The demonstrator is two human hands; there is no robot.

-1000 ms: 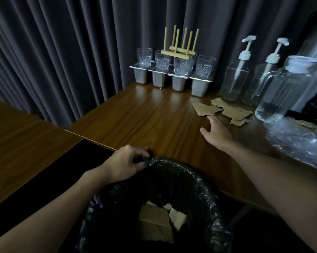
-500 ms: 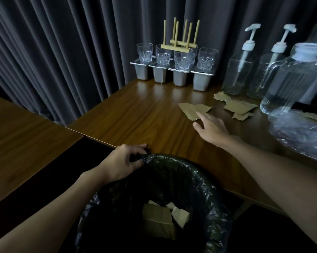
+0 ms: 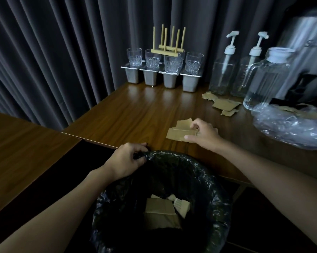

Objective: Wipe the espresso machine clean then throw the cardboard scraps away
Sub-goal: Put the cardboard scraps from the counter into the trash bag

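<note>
— While the left hand (image 3: 128, 159) clutches the crinkled black liner rim of the round bin (image 3: 181, 161), what's the right hand (image 3: 203, 136) doing?
— Pinching flat brown torn cardboard scraps (image 3: 181, 131) on the dark wooden table (image 3: 135, 114), thumb underneath, fingers curled on top.
— Other scraps?
— Several near the clear glass jug (image 3: 267, 79); some lie inside the bin.

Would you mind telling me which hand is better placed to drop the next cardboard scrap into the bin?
Right. The right hand already has its fingers on the cardboard scrap, while the left hand grips the bin liner.
</note>
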